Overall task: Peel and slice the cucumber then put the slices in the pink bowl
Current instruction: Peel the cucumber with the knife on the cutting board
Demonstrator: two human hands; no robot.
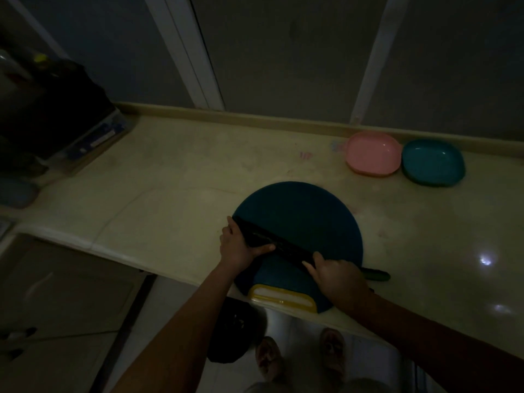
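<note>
Cucumber lies on the counter just right of the blue board, partly behind the right hand. That and the left hand each grip an end of a long dark object that I cannot identify. The cucumber is likely stiff, light, slick and prone to roll, so pin it near one end.

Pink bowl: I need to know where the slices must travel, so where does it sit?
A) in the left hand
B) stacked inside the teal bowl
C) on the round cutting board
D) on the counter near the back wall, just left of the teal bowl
D: the pink bowl stands on the counter by the back edge, next to the teal bowl and well apart from the cutting board.
</note>
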